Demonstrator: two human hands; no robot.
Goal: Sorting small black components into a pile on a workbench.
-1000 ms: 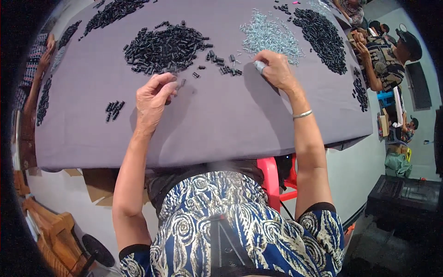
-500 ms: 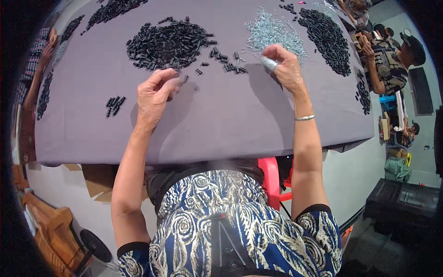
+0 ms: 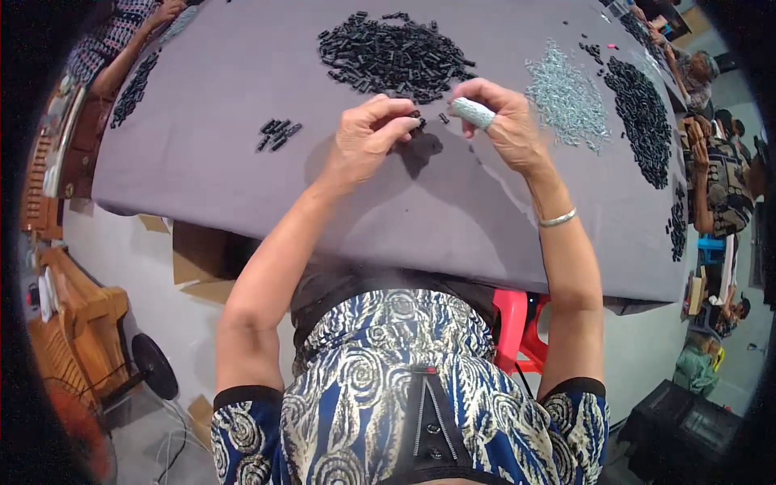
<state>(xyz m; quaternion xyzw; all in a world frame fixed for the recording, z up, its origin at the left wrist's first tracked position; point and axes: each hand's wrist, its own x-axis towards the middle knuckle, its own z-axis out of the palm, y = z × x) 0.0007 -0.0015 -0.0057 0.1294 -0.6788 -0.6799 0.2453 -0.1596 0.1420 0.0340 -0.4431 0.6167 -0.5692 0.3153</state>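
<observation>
My left hand [image 3: 368,137] is closed in a pinch, with a small black cylindrical piece [image 3: 417,118] at its fingertips. Close by on the right, my right hand [image 3: 511,128] has its thumb and fingers curled together. A pale silvery wrap [image 3: 473,113] covers one of its fingers; whatever its tips hold is hidden or too small to name. Beyond the hands lies a heap of black cylindrical pieces [image 3: 396,58]. A heap of tiny pale silvery parts [image 3: 570,99] spreads to the right of my right hand. Several black pieces [image 3: 277,134] form a small group on the left.
A grey cloth covers the table [image 3: 202,174]. Another long heap of black pieces [image 3: 638,121] lies at the right. Other people sit along the left and right sides. A red plastic chair [image 3: 511,323] and an open cardboard box [image 3: 202,259] are below the near edge.
My hands have come closer together, and a black piece now shows at my left fingertips. My right hand has left the edge of the silvery heap. The whole view has shifted.
</observation>
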